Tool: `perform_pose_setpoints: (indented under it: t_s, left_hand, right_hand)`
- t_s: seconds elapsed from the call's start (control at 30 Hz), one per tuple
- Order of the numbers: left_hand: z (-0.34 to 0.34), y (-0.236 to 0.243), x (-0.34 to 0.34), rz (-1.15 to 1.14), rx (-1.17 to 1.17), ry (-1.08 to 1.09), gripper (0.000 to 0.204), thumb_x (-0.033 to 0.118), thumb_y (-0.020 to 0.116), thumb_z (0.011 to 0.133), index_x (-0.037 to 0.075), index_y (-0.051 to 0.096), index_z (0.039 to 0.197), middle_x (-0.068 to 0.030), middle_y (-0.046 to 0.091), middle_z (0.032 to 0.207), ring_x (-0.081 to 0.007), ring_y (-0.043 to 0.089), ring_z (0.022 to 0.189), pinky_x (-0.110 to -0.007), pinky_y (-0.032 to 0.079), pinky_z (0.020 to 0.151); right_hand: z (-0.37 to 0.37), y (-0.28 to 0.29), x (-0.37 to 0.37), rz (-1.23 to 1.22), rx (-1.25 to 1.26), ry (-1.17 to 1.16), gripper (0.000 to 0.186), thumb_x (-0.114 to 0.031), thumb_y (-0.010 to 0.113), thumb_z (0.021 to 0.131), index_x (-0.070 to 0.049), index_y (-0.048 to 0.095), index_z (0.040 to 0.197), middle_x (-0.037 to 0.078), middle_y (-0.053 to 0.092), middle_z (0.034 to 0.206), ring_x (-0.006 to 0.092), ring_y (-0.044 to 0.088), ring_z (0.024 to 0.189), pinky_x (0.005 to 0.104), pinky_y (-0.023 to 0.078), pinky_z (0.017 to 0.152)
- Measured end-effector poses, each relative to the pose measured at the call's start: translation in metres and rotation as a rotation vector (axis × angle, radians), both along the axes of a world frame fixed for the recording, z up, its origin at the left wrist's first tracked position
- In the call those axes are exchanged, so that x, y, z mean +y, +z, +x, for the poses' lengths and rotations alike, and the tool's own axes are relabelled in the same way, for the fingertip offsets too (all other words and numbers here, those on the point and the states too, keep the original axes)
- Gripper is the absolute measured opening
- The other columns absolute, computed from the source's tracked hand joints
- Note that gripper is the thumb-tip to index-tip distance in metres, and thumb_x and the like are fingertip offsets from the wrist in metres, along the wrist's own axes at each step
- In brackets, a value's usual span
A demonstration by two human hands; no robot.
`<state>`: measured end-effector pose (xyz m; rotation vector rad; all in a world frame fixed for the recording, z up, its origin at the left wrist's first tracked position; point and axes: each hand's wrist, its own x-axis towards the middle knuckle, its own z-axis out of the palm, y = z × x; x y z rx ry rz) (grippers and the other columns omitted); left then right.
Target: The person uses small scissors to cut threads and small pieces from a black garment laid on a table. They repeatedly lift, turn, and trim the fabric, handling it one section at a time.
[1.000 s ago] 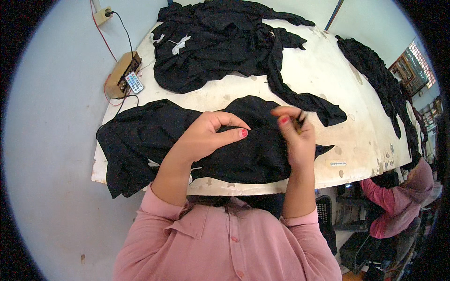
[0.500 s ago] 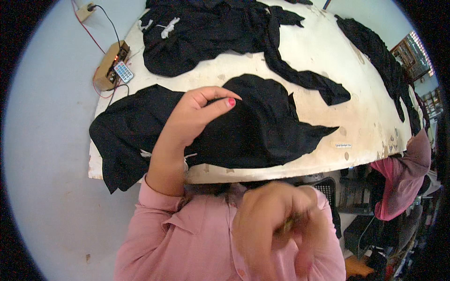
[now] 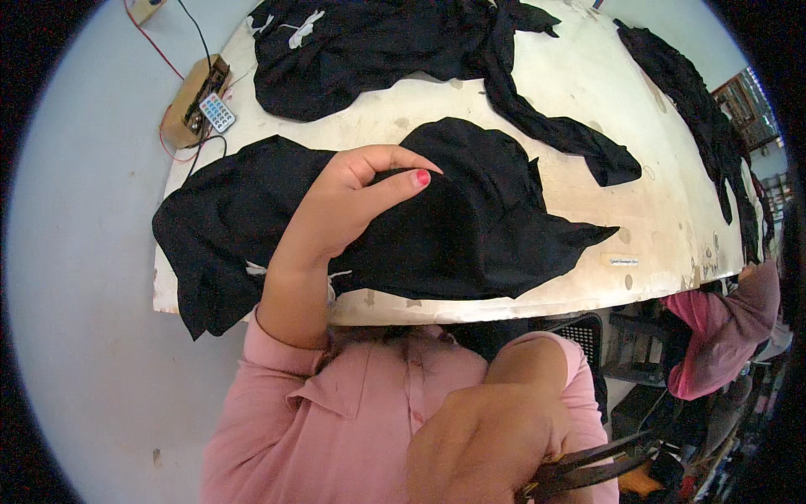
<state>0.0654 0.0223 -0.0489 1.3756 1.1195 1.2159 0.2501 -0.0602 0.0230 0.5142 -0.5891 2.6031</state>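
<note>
Basically, L hand [image 3: 340, 202] is just off clock centre toward 11, thumb + forefinger tips together, pinching the black cloth [image 3: 470, 244]. That cloth lies crumpled mid-view on the near part of the cream table [image 3: 575, 197], stretching approx. 9 to 3 o'clock. R hand [image 3: 491, 441] is at 5 o'clock, off the table, in front of the pink shirt [image 3: 344, 428], back of hand up, closed round a dark tool w/ two thin arms [image 3: 592, 480]; fingertips hidden. Black clothes pile [image 3: 378, 55] at 12. White remote [image 3: 217, 112] + brown box [image 3: 186, 105] at 10. Co-worker in pink [image 3: 726, 328] btwn 3 and 4.
</note>
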Motion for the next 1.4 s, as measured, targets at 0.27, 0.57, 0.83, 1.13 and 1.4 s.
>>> perform_pose_setpoints:
  t_s: [0.27,0.57,0.83,1.13,1.4]
  left_hand:
    - [-0.004,-0.001,-0.001,-0.035,-0.006,0.002,0.019,0.013,0.066,0.086,-0.001,0.069,0.097,-0.0039,0.068,0.093,-0.0087,0.059,0.088,-0.024,0.045,0.082]
    - [0.002,-0.003,-0.001,-0.036,0.111,-0.026,0.016,0.013,0.067,0.085,-0.002,0.07,0.091,-0.0038,0.068,0.085,-0.0088,0.059,0.081,-0.024,0.046,0.077]
    - [0.002,-0.007,0.0,-0.106,-0.025,-0.047,0.022,0.018,0.066,0.087,-0.002,0.07,0.097,-0.0035,0.068,0.087,-0.0071,0.058,0.08,-0.022,0.046,0.075]
    - [-0.001,-0.002,-0.003,-0.225,-0.164,-0.035,0.023,0.019,0.065,0.089,-0.002,0.069,0.098,-0.0027,0.067,0.087,-0.0067,0.059,0.08,-0.021,0.046,0.074]
    - [-0.01,0.001,-0.005,-0.183,-0.208,0.05,0.02,0.018,0.066,0.088,-0.001,0.07,0.092,0.0,0.066,0.084,-0.0053,0.057,0.078,-0.02,0.044,0.072]
  right_hand:
    - [0.002,-0.046,0.078,0.93,-0.903,-1.404,0.016,-0.009,0.071,0.079,-0.001,0.063,0.09,0.008,0.062,0.081,0.0149,0.059,0.07,0.0242,0.045,0.061]
    - [0.024,-0.076,0.135,0.892,-1.258,-1.142,0.01,-0.009,0.067,0.084,-0.001,0.068,0.091,0.004,0.067,0.081,0.0084,0.059,0.074,0.023,0.046,0.069]
    - [0.006,-0.069,0.134,1.278,-0.986,-1.273,0.013,-0.006,0.068,0.082,-0.001,0.067,0.095,0.004,0.066,0.082,0.0099,0.058,0.078,0.0223,0.045,0.069]
    - [0.034,-0.064,0.145,0.821,-1.061,-1.077,0.022,-0.024,0.068,0.086,-0.002,0.068,0.086,-0.001,0.063,0.079,0.0076,0.055,0.077,0.0217,0.04,0.074]
    - [0.065,-0.059,0.148,0.917,-1.074,-0.849,0.025,-0.022,0.077,0.078,-0.001,0.068,0.088,-0.002,0.063,0.075,0.0056,0.053,0.068,0.0206,0.042,0.063]
